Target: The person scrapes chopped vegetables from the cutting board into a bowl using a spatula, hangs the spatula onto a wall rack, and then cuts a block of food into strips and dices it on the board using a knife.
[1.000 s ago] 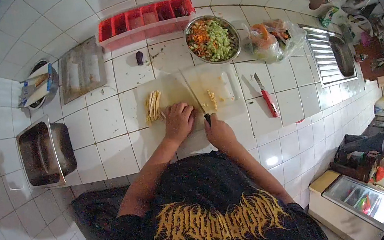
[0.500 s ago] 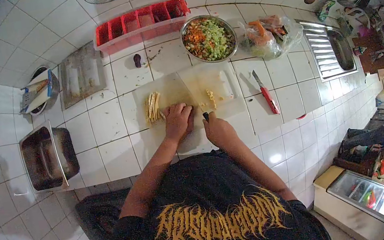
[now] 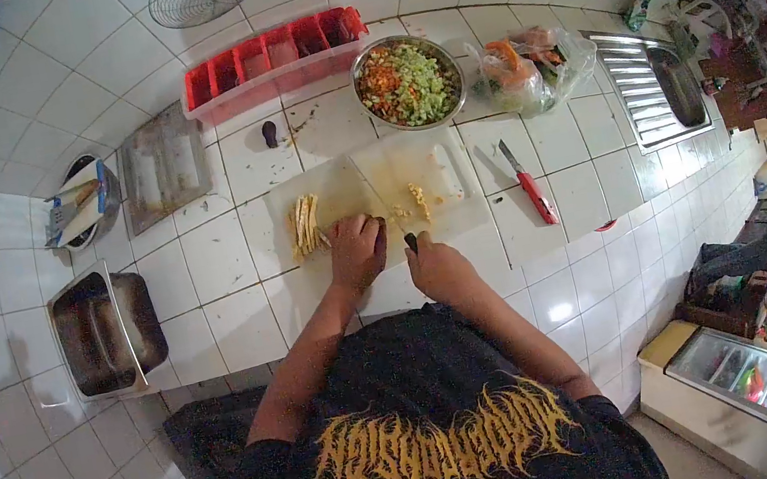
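Note:
A pale, translucent cutting board [image 3: 442, 153] lies on the tiled counter. On its left part is a bundle of pale yellow vegetable strips [image 3: 304, 224]. My left hand [image 3: 360, 251] is closed on the board, fingers curled over a few similar strips; an end peeks out at its left, the rest is hidden. My right hand [image 3: 443, 270] grips the black handle of a kitchen knife [image 3: 411, 242], whose blade points away from me across the board, seen nearly edge-on. Small diced pieces [image 3: 419, 201] lie right of the blade.
Behind the board stand a steel bowl of diced vegetables [image 3: 410, 83], a red compartment box [image 3: 275, 73] and a plastic bag of vegetables [image 3: 534, 77]. A red-handled knife [image 3: 530, 189] lies at right, before the sink [image 3: 678, 89]. A steel pan [image 3: 110, 331] sits at left.
The camera view has shifted slightly. My left hand stays over the strips and my right hand still holds the knife, its handle a little nearer me.

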`<state>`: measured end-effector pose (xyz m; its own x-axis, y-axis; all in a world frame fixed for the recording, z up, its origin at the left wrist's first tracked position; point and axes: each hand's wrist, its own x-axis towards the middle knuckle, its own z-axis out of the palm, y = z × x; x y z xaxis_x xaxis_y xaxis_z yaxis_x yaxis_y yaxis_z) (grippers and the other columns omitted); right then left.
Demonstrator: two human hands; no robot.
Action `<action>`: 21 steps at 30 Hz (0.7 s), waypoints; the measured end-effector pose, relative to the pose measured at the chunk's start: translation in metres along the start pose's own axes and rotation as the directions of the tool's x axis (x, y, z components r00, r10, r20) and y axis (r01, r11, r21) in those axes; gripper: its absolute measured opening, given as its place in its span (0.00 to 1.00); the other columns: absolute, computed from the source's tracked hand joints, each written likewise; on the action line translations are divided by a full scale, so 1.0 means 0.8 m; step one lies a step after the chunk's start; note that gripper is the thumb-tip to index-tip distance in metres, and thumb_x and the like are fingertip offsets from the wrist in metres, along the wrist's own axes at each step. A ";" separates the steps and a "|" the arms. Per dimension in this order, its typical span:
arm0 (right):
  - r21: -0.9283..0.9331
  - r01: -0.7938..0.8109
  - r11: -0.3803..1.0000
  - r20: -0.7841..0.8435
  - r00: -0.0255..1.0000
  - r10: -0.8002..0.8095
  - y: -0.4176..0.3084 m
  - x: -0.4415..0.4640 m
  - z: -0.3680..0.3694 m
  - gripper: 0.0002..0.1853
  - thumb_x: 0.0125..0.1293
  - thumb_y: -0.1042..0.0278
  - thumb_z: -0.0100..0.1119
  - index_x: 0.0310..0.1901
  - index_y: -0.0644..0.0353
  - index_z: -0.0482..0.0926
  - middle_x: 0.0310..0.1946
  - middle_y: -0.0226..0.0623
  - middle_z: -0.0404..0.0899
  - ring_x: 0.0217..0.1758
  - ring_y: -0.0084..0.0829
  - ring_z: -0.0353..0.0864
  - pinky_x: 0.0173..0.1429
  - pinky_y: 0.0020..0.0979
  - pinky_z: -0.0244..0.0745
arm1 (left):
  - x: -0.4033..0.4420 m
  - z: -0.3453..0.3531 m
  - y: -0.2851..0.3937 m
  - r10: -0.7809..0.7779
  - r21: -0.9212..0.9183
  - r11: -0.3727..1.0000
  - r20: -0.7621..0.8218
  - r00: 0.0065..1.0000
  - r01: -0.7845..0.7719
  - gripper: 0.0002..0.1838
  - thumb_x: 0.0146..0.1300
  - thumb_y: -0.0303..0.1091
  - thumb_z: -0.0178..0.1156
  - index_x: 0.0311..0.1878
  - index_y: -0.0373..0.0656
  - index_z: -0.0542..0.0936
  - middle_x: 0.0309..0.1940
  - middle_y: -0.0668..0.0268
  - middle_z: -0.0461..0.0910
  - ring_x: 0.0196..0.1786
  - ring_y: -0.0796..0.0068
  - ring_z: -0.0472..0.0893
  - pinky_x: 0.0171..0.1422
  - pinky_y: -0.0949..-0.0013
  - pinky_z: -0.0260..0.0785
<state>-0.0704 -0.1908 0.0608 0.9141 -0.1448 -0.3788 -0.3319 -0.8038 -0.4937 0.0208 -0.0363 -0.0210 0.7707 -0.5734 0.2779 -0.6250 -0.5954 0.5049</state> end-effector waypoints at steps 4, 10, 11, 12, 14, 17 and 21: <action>0.097 -0.008 0.995 -0.036 0.999 0.012 0.009 0.017 0.022 0.18 0.77 0.56 0.47 0.45 0.68 0.68 0.30 0.66 0.82 0.36 0.66 0.84 0.44 0.63 0.78 | -0.006 0.011 -0.006 0.046 0.040 0.998 -0.100 0.994 -0.042 0.09 0.61 0.35 0.64 0.43 0.44 0.83 0.42 0.61 0.77 0.50 0.55 0.77 0.61 0.49 0.62; 0.065 -0.055 0.996 0.027 0.998 0.053 -0.004 -0.004 -0.005 0.19 0.77 0.55 0.48 0.46 0.68 0.67 0.29 0.66 0.82 0.35 0.66 0.84 0.41 0.62 0.78 | -0.004 0.013 -0.008 -0.009 0.029 1.000 -0.014 1.000 0.009 0.12 0.58 0.36 0.65 0.46 0.47 0.84 0.45 0.64 0.78 0.51 0.57 0.77 0.62 0.51 0.62; 0.072 -0.064 0.995 0.021 0.998 0.063 -0.001 -0.001 0.002 0.19 0.77 0.55 0.48 0.46 0.68 0.67 0.29 0.66 0.82 0.35 0.66 0.84 0.41 0.62 0.78 | -0.003 0.013 -0.009 0.002 0.026 1.000 -0.006 1.000 -0.002 0.12 0.58 0.36 0.65 0.46 0.47 0.84 0.45 0.64 0.78 0.51 0.57 0.77 0.62 0.51 0.62; 0.075 -0.067 0.995 0.015 0.998 0.066 0.004 0.006 0.015 0.19 0.77 0.55 0.47 0.46 0.68 0.67 0.29 0.65 0.82 0.35 0.65 0.84 0.42 0.62 0.78 | -0.007 0.019 -0.016 0.025 0.055 0.998 -0.036 0.999 -0.023 0.12 0.58 0.36 0.65 0.46 0.47 0.84 0.45 0.63 0.78 0.51 0.57 0.77 0.61 0.51 0.63; 0.081 -0.078 0.994 0.006 0.997 0.078 0.011 0.016 0.029 0.19 0.77 0.55 0.47 0.46 0.68 0.67 0.29 0.64 0.83 0.36 0.65 0.84 0.42 0.61 0.79 | -0.008 0.022 -0.016 0.056 0.080 0.995 -0.059 0.997 -0.051 0.13 0.59 0.36 0.65 0.46 0.46 0.84 0.45 0.63 0.78 0.51 0.57 0.77 0.61 0.51 0.63; 0.086 -0.038 0.996 0.001 0.999 0.038 0.013 0.019 0.029 0.19 0.77 0.55 0.46 0.47 0.68 0.68 0.30 0.64 0.83 0.36 0.65 0.85 0.43 0.61 0.79 | -0.006 0.009 -0.005 0.056 0.074 0.996 -0.042 0.998 -0.053 0.14 0.58 0.36 0.65 0.47 0.45 0.83 0.46 0.63 0.78 0.52 0.57 0.77 0.62 0.51 0.63; 0.041 -0.048 0.998 0.048 0.998 0.046 -0.004 -0.003 -0.006 0.18 0.75 0.58 0.47 0.48 0.70 0.69 0.30 0.62 0.84 0.36 0.61 0.86 0.41 0.59 0.80 | -0.011 0.003 -0.018 -0.065 0.016 0.998 -0.002 0.998 0.065 0.16 0.58 0.35 0.65 0.50 0.45 0.82 0.47 0.62 0.78 0.54 0.56 0.77 0.62 0.51 0.63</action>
<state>-0.0703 -0.1911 0.0670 0.8856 -0.1534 -0.4384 -0.3846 -0.7714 -0.5070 0.0224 -0.0239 -0.0326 0.8102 -0.5321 0.2459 -0.5751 -0.6405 0.5089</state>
